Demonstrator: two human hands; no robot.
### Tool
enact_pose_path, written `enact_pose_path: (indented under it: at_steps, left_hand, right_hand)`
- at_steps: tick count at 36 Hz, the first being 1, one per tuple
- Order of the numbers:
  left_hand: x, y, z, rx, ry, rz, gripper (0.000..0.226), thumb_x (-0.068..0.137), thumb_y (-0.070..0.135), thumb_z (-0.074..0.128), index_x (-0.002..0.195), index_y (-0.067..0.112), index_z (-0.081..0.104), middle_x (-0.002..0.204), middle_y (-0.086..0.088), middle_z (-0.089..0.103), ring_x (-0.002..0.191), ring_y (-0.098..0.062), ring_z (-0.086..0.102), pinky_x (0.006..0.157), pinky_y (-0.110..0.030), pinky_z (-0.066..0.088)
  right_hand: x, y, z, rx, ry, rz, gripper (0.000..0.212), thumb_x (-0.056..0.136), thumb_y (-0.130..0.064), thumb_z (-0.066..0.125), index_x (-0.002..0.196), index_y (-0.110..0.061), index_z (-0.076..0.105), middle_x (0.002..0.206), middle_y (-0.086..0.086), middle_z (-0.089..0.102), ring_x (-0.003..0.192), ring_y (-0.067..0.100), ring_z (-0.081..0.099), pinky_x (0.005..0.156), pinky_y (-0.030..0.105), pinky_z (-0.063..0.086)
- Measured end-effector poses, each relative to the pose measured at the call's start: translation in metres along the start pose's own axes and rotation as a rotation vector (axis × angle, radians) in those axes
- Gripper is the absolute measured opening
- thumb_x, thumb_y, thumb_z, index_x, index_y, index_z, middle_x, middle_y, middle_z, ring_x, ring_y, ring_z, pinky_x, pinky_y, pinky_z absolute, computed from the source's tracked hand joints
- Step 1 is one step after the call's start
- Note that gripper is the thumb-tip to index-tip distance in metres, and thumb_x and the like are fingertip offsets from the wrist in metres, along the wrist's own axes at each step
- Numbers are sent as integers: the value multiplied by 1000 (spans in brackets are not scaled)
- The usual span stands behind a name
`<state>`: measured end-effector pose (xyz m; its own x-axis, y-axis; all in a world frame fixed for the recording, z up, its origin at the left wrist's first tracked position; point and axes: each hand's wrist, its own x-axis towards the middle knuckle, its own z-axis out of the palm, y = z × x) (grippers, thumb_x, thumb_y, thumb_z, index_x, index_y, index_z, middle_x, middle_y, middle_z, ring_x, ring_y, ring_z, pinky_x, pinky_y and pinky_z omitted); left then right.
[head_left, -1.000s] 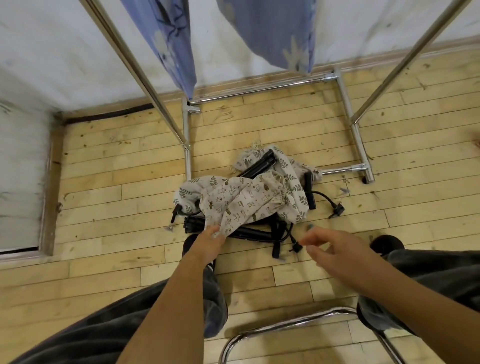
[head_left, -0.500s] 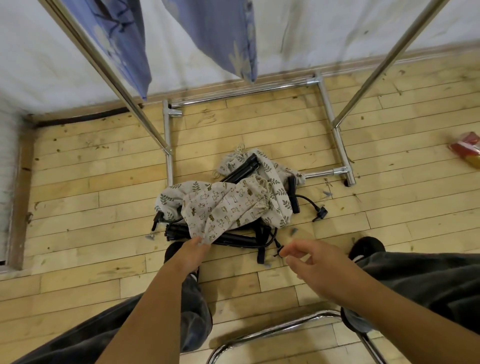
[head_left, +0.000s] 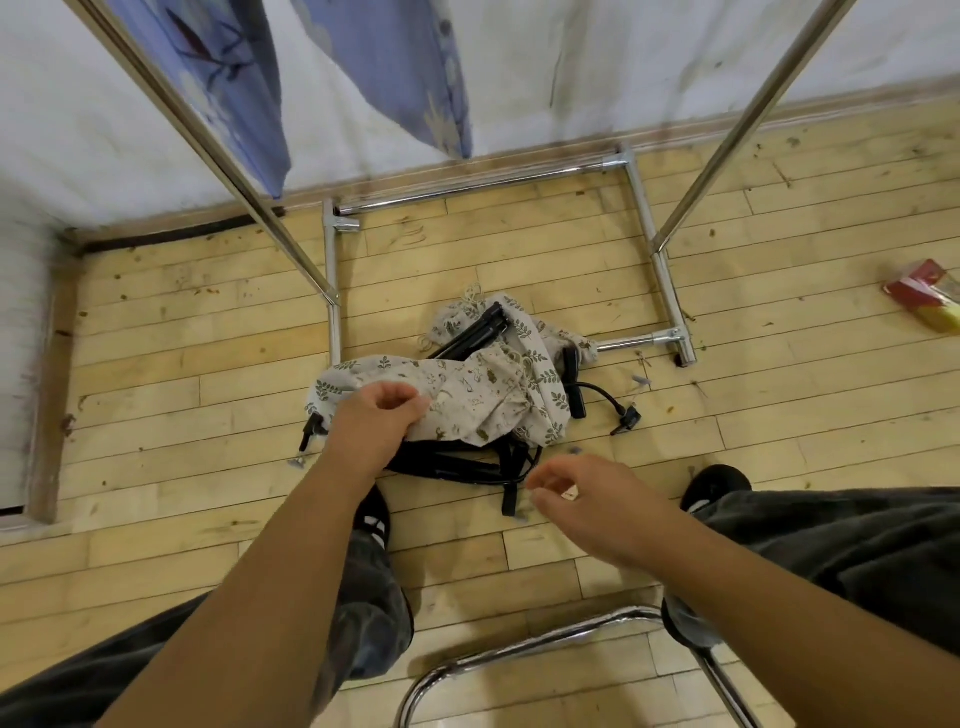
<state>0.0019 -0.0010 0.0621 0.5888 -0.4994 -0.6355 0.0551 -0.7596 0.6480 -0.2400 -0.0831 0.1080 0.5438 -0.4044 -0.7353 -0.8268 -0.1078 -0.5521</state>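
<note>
Underfoot, a plank floor (head_left: 156, 467) fills most of the view, meeting a white wall (head_left: 623, 62) at 12 o'clock.

Chrome clothes rack (head_left: 331, 249): its base tubes lie on the floor from 11 to 2 o'clock, and two poles rise towards me at either side.

Blue printed fabric (head_left: 395, 67) hangs from the rack at 12 o'clock, in front of the wall.

My dark trousers (head_left: 857, 545) enter at 4 and 7 o'clock, with a black shoe (head_left: 717, 483) showing at 3 o'clock.

Leaf-print cloth (head_left: 483, 389) lies crumpled on the floor just above centre, between the rack's base tubes, and is draped over a black bundle of rods and straps (head_left: 452, 462) that shows beneath it at its near and far edges.

Bent chrome tube (head_left: 519, 644) is at 6 o'clock, between my legs.

My left hand (head_left: 382, 415) rests on the cloth's near left part, at 9 o'clock of the heap, with its fingers curled into the fabric and gripping it.

My right hand (head_left: 587, 499) hovers at 5 o'clock of the heap, apart from the cloth, fingers loosely curled with nothing visibly held.

Red and yellow packet (head_left: 924, 296) lies on the floor at 2 o'clock, well apart from the heap.

Black cord with a plug (head_left: 623, 418) trails out at 3 o'clock of the cloth.
</note>
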Motion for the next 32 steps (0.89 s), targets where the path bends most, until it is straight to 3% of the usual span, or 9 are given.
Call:
enact_pose_path:
  at_steps: [3, 5, 9, 13, 18, 21, 24, 27, 32]
  left_hand:
    - [-14, 25, 0, 20, 7, 17, 11, 95, 24, 73, 103, 21, 66, 102, 5, 72, 80, -12, 65, 67, -24, 47]
    - [-26, 38, -4, -24, -5, 21, 9, 97, 20, 70, 104, 19, 64, 104, 0, 73, 74, -13, 63, 71, -31, 56]
    - [-52, 63, -14, -137, -35, 31, 8, 99, 13, 66, 100, 19, 61, 105, -7, 69, 87, -20, 62, 94, -43, 59]
    - [-80, 90, -25, -252, -81, 38, 9, 101, 9, 61, 104, 18, 61, 111, -13, 63, 99, -26, 63, 87, -39, 60]
    - [-109, 103, -37, -344, -103, 12, 35, 92, -1, 45, 94, 25, 68, 111, -14, 57, 100, -30, 61, 79, -43, 57]
    - [-119, 109, -38, -365, -105, 34, 43, 88, -9, 32, 90, 20, 63, 83, -13, 50, 67, -23, 49, 65, -37, 39]
    - [-122, 111, -39, -362, -126, 16, 47, 87, -11, 31, 86, 21, 64, 106, -20, 54, 91, -34, 53, 79, -45, 35]
    - [-123, 113, -38, -359, -255, 1, 44, 86, -8, 33, 80, 23, 64, 120, -17, 57, 105, -38, 58, 71, -41, 44]
    - [-129, 117, -37, -509, -478, -13, 28, 80, -3, 37, 84, 17, 55, 105, -9, 60, 97, -32, 60, 53, -32, 51]
  right_hand:
    - [-2, -3, -2, -45, -10, -13, 29, 105, -40, 52, 132, -33, 61, 114, -15, 63, 78, 0, 60, 62, 14, 44]
    - [-4, -3, -4, -64, -14, -15, 35, 106, -40, 52, 139, -30, 56, 113, -13, 61, 80, -1, 57, 60, 13, 40]
    - [-7, -2, -7, -58, -12, -12, 43, 105, -40, 53, 147, -29, 49, 109, -13, 62, 93, 2, 60, 70, 14, 45]
    - [-7, -2, -10, 16, 10, 8, 48, 106, -37, 51, 153, -27, 42, 108, -11, 63, 96, 5, 61, 82, 23, 50]
    - [-3, -1, -13, 80, 51, 62, 50, 107, -39, 50, 154, -25, 39, 117, -3, 67, 91, 7, 63, 65, 19, 46]
    - [-3, -1, -11, 45, 35, 64, 51, 105, -42, 53, 152, -26, 39, 122, -2, 67, 100, 12, 63, 81, 27, 52]
    - [-4, -1, -9, -27, 26, 13, 75, 100, -45, 62, 161, -29, 22, 152, 0, 51, 131, 19, 55, 106, 32, 45]
    - [-3, 1, -7, -33, 73, -66, 96, 93, -47, 72, 164, -38, 9, 165, -3, 32, 150, 19, 34, 121, 38, 34]
    - [-1, 6, -7, -111, 51, -158, 97, 80, -43, 85, 158, -43, 28, 164, -9, 27, 151, 17, 28, 123, 50, 32]
